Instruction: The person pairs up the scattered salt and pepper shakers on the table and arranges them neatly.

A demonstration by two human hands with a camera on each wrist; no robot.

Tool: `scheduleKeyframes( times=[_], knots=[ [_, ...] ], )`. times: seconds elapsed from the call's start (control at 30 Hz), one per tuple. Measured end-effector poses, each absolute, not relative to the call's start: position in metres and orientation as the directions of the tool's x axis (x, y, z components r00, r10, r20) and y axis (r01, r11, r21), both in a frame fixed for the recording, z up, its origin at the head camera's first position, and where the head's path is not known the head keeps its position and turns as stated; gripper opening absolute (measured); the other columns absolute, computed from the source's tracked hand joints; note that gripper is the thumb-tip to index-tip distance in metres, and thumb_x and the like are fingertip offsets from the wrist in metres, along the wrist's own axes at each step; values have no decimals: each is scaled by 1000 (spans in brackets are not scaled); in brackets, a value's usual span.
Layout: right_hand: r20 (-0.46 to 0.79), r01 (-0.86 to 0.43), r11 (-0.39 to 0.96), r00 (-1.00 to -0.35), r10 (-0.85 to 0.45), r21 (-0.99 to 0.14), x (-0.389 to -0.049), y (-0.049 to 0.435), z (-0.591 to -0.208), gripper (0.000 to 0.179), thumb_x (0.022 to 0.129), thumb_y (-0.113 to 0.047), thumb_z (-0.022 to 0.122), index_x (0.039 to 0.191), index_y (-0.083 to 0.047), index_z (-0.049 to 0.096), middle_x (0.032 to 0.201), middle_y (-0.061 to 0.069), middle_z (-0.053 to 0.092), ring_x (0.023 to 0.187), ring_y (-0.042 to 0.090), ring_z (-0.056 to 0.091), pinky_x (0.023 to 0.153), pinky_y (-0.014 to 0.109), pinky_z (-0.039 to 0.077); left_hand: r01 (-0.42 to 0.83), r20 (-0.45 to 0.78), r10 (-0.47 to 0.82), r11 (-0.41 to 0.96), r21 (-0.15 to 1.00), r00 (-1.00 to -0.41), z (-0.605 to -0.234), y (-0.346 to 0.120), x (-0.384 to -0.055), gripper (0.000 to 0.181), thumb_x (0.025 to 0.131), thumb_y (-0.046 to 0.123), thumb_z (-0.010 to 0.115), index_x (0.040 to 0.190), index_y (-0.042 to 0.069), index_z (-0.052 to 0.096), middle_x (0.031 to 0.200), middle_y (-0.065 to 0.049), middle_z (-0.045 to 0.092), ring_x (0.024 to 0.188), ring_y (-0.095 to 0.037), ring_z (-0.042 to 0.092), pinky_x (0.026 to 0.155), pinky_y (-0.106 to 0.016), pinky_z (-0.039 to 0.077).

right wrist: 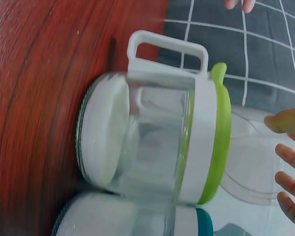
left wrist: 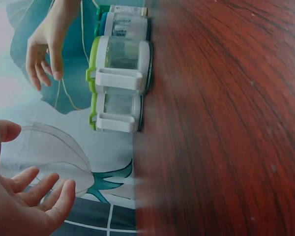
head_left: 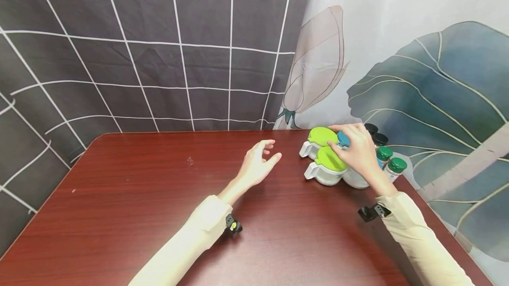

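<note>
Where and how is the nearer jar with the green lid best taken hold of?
Probably by its white handle, coming from the person's left. The handle is an open loop jutting leftward, away from the neighbouring blue-lidded jar, and the green-lidded jar stands upright, so a level grip should suit.

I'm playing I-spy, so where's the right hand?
In the head view, the right hand hovers on the right, over the jars. The left wrist view shows a gap between it and the green lids.
</note>
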State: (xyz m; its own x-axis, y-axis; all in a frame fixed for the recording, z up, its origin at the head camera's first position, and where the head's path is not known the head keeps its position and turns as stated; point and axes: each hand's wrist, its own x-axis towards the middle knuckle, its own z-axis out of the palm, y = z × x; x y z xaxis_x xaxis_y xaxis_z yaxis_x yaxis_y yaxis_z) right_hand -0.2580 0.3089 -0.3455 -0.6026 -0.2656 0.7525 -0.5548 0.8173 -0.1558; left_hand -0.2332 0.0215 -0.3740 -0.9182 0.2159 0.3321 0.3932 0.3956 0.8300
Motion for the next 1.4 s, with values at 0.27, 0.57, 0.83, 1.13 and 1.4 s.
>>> scheduleKeyframes(
  times=[0.27,0.57,0.83,1.13,1.4],
  knots=[
    [735,-531,827,-634,-241,-187,-255,325,-341,45,70,-7,82,113,-7,67,106,17,69,99,35,53,82,52,42,386,314,239,383,839,-919,-370,30,-235,44,91,24,63,131,7,54,128,-12,61,114,-28,60,92,-44,52],
    [703,-461,852,-691,-169,-249,-250,337,-341,51,70,-9,83,118,-9,66,111,17,65,100,34,51,79,51,44,382,286,286,378,843,-915,-368,42,-236,50,91,23,62,137,8,50,135,-13,57,120,-28,58,96,-45,50],
    [716,-446,862,-681,-154,-239,-246,346,-341,49,70,-6,82,117,-7,66,109,18,65,98,34,51,77,47,40,394,297,298,354,848,-907,-370,54,-240,47,91,22,63,134,7,53,131,-15,60,116,-30,60,96,-47,49],
    [747,-442,865,-653,-127,-239,-240,363,-345,50,68,-5,83,115,-5,66,105,19,66,92,34,50,76,43,35,384,286,313,316,868,-906,-371,67,-238,44,91,19,63,132,5,54,128,-18,61,115,-34,61,98,-47,47],
    [725,-385,883,-684,-77,-269,-234,377,-346,54,68,-9,82,119,-5,64,110,23,63,97,40,48,82,53,37,360,263,325,286,888,-908,-375,79,-240,45,91,19,63,133,4,54,132,-16,60,121,-33,58,103,-44,45]
  ],
)
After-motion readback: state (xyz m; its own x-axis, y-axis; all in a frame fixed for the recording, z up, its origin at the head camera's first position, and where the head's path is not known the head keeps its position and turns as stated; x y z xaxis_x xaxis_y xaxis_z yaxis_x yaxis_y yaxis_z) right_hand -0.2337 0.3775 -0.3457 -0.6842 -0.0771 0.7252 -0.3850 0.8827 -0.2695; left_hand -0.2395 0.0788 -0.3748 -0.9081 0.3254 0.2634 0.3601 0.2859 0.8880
